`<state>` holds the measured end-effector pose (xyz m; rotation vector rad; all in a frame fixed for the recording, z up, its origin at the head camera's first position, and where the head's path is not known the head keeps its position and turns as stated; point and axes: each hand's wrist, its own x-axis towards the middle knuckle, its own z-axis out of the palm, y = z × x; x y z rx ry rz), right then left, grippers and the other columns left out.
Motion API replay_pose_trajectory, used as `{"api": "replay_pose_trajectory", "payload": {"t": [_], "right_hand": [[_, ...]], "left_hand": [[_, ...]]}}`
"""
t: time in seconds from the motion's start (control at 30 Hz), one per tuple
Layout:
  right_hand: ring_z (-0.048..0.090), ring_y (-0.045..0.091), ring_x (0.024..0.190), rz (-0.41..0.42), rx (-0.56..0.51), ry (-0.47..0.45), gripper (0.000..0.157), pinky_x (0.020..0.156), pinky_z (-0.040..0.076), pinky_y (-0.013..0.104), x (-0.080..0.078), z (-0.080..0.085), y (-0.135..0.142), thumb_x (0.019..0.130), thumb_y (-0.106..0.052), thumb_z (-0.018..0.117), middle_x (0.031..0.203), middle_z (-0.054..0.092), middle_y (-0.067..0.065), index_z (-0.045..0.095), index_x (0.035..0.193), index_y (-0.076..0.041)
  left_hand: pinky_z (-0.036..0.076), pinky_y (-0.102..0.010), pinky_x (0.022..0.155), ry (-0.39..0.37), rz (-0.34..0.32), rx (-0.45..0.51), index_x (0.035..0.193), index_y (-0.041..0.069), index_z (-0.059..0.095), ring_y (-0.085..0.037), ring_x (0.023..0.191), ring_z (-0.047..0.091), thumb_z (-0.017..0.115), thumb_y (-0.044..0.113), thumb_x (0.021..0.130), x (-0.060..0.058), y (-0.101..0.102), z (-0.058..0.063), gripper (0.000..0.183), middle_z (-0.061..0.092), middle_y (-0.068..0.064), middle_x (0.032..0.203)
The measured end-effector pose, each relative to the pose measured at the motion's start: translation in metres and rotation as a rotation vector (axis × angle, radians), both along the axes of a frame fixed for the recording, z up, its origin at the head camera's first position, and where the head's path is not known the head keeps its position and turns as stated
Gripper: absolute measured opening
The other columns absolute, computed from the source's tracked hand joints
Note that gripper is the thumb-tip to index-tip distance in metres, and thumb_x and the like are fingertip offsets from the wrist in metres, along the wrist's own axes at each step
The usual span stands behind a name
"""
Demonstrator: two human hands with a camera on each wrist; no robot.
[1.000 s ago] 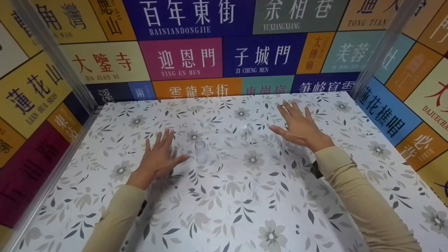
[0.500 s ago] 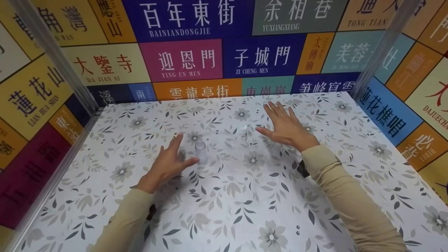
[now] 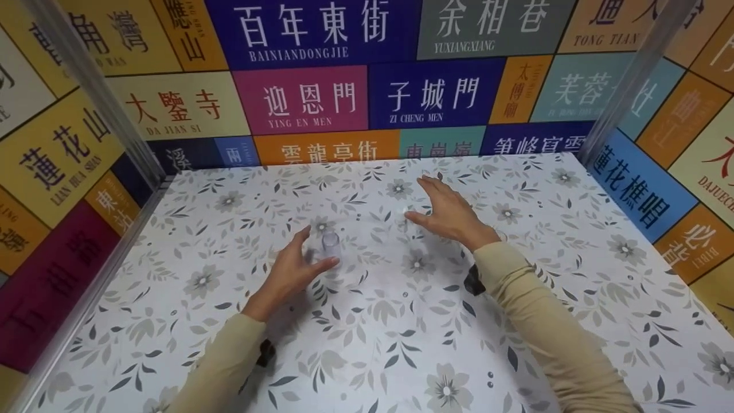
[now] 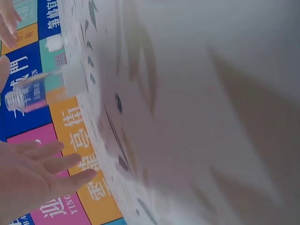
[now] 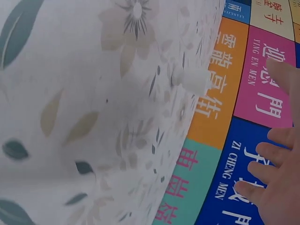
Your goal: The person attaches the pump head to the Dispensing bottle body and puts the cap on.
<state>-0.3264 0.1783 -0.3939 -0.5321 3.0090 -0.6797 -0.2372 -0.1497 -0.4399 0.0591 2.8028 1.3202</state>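
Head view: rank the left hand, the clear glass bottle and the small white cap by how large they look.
1. Left hand, plainly the largest.
2. Clear glass bottle, standing upright between that hand's thumb and fingers.
3. Small white cap, the smallest; it lies a little farther from the camera, which may shrink it slightly.

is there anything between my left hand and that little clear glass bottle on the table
Nothing visible. The left hand is open right beside the small clear glass bottle, thumb and fingers flanking it, with only bare flowered tabletop between.
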Motion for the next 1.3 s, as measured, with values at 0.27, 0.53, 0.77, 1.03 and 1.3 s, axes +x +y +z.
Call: {"api": "replay_pose_trajectory", "payload": {"t": [0.27,0.53,0.77,1.03,1.3], "right_hand": [[0.033,0.036,0.149,-0.069,-0.165,-0.030,0.083,0.122,0.029,0.052,-0.006,-0.012,-0.010,0.091,-0.046,0.069,0.160,0.034,0.015,0.033,0.155,-0.008],[0.034,0.038,0.147,-0.169,-0.296,-0.146,0.080,0.120,0.032,0.051,-0.014,-0.022,-0.020,0.090,-0.037,0.073,0.161,0.032,0.019,0.035,0.154,-0.007],[0.026,0.036,0.152,-0.203,-0.335,-0.301,0.084,0.122,0.029,0.051,-0.018,-0.027,-0.026,0.091,-0.035,0.073,0.165,0.024,0.018,0.029,0.157,-0.007],[0.037,0.034,0.147,-0.261,-0.375,-0.342,0.078,0.117,0.037,0.049,-0.024,-0.029,-0.032,0.092,-0.029,0.072,0.163,0.032,0.013,0.032,0.156,-0.009],[0.043,0.032,0.143,-0.272,-0.434,-0.368,0.074,0.117,0.038,0.045,-0.025,-0.035,-0.042,0.092,-0.022,0.072,0.160,0.038,0.014,0.035,0.153,-0.004]], "left_hand": [[0.041,-0.052,0.113,0.064,0.044,0.098,0.153,0.003,0.033,-0.041,0.140,0.046,0.082,0.029,0.083,-0.002,0.013,-0.002,0.089,0.046,-0.023,0.153],[0.041,-0.050,0.114,0.034,0.105,0.214,0.150,0.003,0.039,-0.040,0.139,0.047,0.080,0.018,0.085,-0.006,0.021,-0.007,0.079,0.049,-0.021,0.150],[0.045,-0.049,0.110,0.048,0.181,0.236,0.143,0.004,0.047,-0.039,0.134,0.052,0.081,0.013,0.082,-0.008,0.026,-0.010,0.071,0.055,-0.021,0.145],[0.049,-0.048,0.105,0.055,0.198,0.292,0.139,0.004,0.054,-0.042,0.129,0.055,0.078,0.011,0.085,-0.010,0.034,-0.008,0.060,0.058,-0.023,0.140],[0.053,-0.044,0.102,0.061,0.215,0.356,0.134,0.000,0.058,-0.041,0.126,0.060,0.075,0.002,0.085,-0.011,0.040,-0.007,0.052,0.062,-0.025,0.134]]}}
